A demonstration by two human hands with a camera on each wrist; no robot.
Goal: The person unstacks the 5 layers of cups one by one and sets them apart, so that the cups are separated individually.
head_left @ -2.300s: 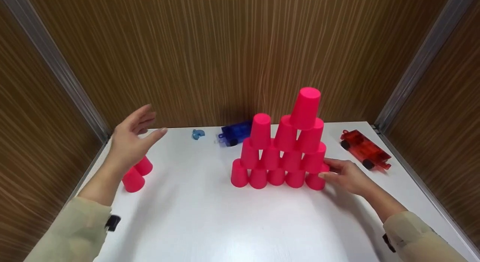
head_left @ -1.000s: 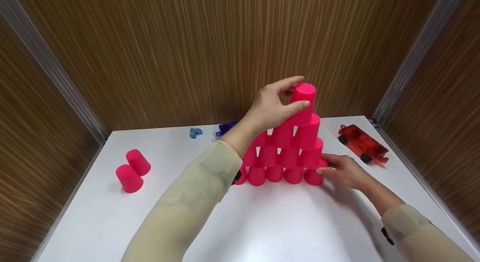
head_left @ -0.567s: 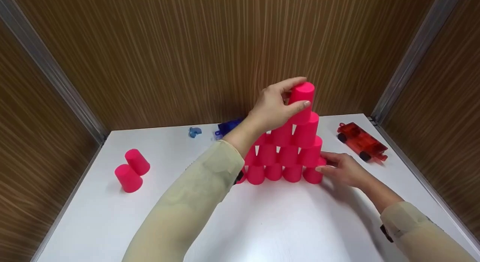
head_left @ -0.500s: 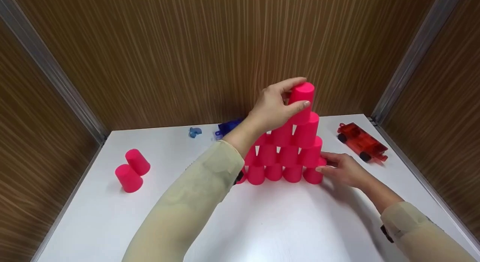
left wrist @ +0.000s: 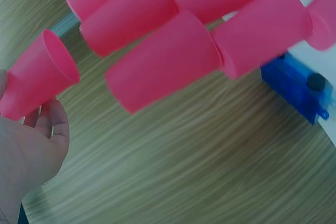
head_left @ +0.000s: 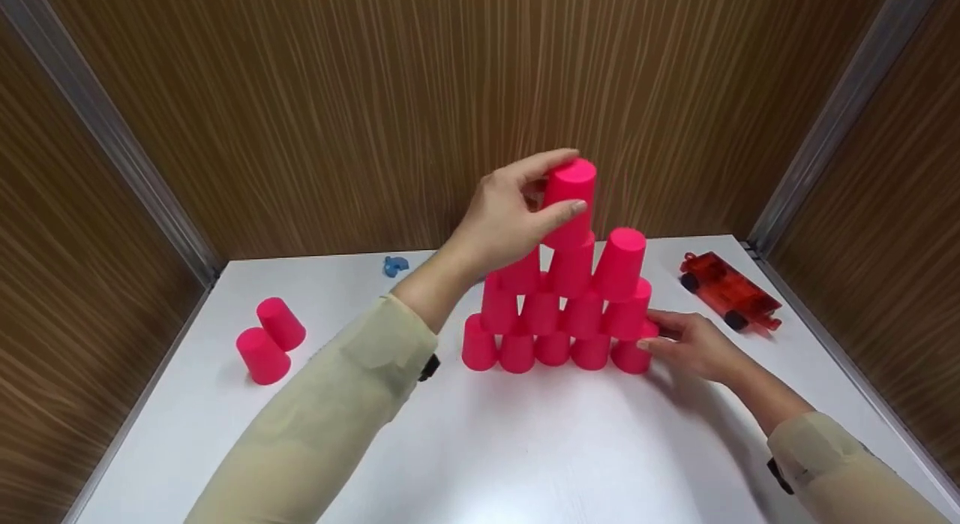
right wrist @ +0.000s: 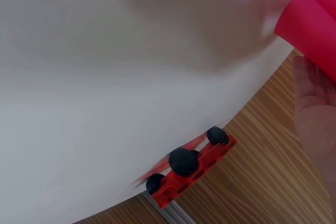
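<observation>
My left hand (head_left: pixel 499 216) grips an upside-down pink cup (head_left: pixel 573 190) between thumb and fingers at the top of a cup pyramid. In the left wrist view a gap shows between this held cup (left wrist: pixel 42 74) and the cups below. Under it, the third row has three upside-down cups, the right one (head_left: pixel 621 265) with nothing on top. Two lower rows of pink cups (head_left: pixel 553 347) support them. Low at the right end, my right hand (head_left: pixel 697 350) holds the last bottom-row cup (head_left: pixel 630 357), thumb in front and fingers behind.
Two upside-down pink cups (head_left: pixel 262 356) stand at the left of the white table (head_left: pixel 480 449). A red toy car base (head_left: pixel 727 290) lies back right. Behind the pyramid is a blue one (left wrist: pixel 294 87), and a small light-blue piece (head_left: pixel 395 266) sits near the back wall.
First apart from the pyramid, my left hand reached the top cup and gripped it. In the last half second it has lifted that cup leftward, over the third row's middle cup. My right hand stays put.
</observation>
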